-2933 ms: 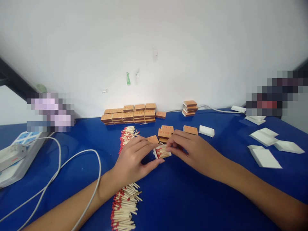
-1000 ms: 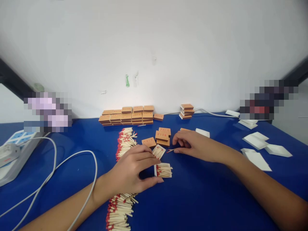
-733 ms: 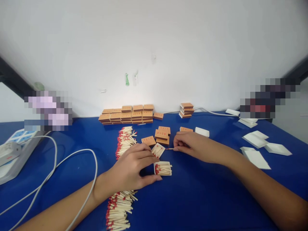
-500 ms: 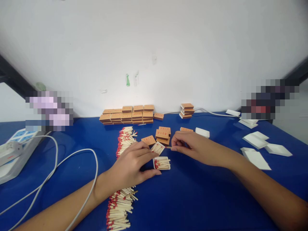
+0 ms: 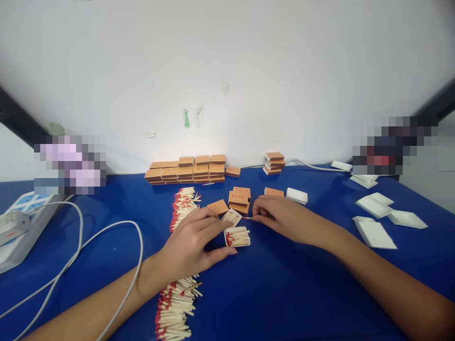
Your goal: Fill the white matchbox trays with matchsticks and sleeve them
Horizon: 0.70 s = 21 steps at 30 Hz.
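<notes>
Left hand (image 5: 194, 239) steadies a part-filled matchbox tray (image 5: 237, 236); right hand (image 5: 277, 215) pinches one loose match (image 5: 248, 218). Finished matchboxes (image 5: 188, 169) stacked far; heaps of matches (image 5: 176, 310) remain.

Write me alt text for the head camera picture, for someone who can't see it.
On a blue table, a person's left hand steadies a white tray of matches, while the right hand pinches a single match beside a second tray. Loose matches lie to the left, orange matchboxes are stacked by the wall, and empty white trays lie to the right.
</notes>
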Each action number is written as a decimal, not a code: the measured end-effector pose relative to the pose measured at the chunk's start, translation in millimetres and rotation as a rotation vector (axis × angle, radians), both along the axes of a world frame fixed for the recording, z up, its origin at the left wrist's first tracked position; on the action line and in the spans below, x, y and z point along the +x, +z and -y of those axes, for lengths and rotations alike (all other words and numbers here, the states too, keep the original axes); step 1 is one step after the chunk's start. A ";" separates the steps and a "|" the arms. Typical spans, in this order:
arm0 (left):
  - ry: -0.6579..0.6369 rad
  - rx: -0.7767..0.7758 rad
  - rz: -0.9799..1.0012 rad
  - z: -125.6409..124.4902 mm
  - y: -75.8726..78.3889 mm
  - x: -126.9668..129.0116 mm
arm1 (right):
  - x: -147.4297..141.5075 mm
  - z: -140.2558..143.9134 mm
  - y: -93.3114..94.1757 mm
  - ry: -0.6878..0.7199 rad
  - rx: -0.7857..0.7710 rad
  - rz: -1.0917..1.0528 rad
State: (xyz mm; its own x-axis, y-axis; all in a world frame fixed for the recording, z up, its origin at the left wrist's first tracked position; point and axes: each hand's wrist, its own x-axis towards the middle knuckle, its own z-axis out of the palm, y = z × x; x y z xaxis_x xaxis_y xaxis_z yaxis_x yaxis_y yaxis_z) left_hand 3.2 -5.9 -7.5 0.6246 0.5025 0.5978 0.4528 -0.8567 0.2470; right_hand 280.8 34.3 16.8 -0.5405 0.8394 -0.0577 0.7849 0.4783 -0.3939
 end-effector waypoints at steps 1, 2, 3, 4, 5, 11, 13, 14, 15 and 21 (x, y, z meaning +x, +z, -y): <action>0.007 0.007 0.006 -0.3 0.1 0.0 | -0.3 0.4 0.6 0.002 -0.007 0.009; 0.015 0.012 0.013 -0.6 0.2 -0.1 | -0.1 0.7 1.5 0.004 -0.009 0.017; 0.023 0.016 0.019 -0.8 0.3 -0.1 | 0.5 0.9 2.8 0.007 -0.006 0.024; 0.031 0.020 0.026 -1.1 0.4 -0.2 | 1.6 1.1 4.5 0.011 0.000 0.025; 0.039 0.024 0.034 -1.2 0.4 -0.2 | 2.9 1.3 6.6 0.015 0.012 0.016; 0.073 0.005 0.030 -0.2 -0.2 -0.1 | -2.0 11.6 15.6 0.051 0.082 -0.163; 0.068 0.011 0.033 0.3 -0.7 -0.2 | -12.1 19.3 12.7 0.077 0.073 -0.200; 0.068 0.015 0.036 0.5 -0.8 -0.3 | -17.4 23.1 10.5 0.088 0.084 -0.208; 0.069 0.017 0.037 0.5 -1.0 -0.4 | -22.0 26.5 8.3 0.101 0.107 -0.212; 0.072 0.001 0.030 -0.4 -0.7 -0.7 | -25.3 29.8 7.7 0.123 0.160 -0.271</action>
State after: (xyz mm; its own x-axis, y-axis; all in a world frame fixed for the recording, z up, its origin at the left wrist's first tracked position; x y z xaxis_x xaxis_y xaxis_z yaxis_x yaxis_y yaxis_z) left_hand 2.5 -5.5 -8.2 0.5688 0.5449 0.6161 0.5058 -0.8224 0.2605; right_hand 255.5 4.5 24.5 -0.6160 0.7536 0.2293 0.5944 0.6357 -0.4925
